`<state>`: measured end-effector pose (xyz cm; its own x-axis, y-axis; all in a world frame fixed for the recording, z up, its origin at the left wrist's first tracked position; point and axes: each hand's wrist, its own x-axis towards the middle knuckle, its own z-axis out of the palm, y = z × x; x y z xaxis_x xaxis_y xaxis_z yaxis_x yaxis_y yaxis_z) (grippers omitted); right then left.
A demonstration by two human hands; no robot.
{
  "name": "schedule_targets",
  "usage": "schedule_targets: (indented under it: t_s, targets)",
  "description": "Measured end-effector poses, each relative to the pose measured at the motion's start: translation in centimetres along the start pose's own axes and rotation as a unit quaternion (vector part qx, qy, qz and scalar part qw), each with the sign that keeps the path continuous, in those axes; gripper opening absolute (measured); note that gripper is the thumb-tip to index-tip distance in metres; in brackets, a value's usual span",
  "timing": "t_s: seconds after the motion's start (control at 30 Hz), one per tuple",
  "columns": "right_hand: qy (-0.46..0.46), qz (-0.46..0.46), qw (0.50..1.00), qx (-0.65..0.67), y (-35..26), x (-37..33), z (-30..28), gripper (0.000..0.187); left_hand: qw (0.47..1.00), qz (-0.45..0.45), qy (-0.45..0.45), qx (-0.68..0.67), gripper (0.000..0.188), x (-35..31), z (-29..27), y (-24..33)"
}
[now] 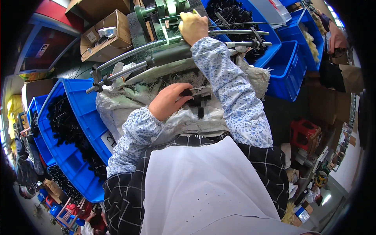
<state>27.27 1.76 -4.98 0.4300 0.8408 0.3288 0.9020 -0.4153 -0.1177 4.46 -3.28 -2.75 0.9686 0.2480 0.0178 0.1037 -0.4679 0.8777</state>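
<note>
A blue bin (84,113) full of black pieces (66,125) stands at the left edge of the bench, with a cardboard box (105,35) beyond it at the far left corner. The left hand (168,101) lies on the cloth-covered bench (117,109) near its middle, fingers curled around a small black brush (196,100) that rests on the cloth. Curved metal rods (129,64) span the bench behind it. The right hand (192,26) reaches to the far edge and is clenched on the green machine (164,9). More blue bins (288,66) stand off the right edge.
</note>
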Motion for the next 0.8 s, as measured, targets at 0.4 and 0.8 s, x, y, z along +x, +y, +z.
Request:
schedule_targets:
  t_s: [0.4, 0.8]
  targets:
    - [0.041, -0.042, 0.998, -0.017, 8.7, 0.0, 0.3, 0.027, 0.991, 0.013, 0.136, 0.007, 0.029, -0.7, -3.6, -0.9]
    - [0.057, -0.014, 0.997, -0.058, 15.6, 3.5, -3.3, 0.020, 0.981, -0.006, 0.186, -0.060, 0.027, 2.3, -1.6, -1.0]
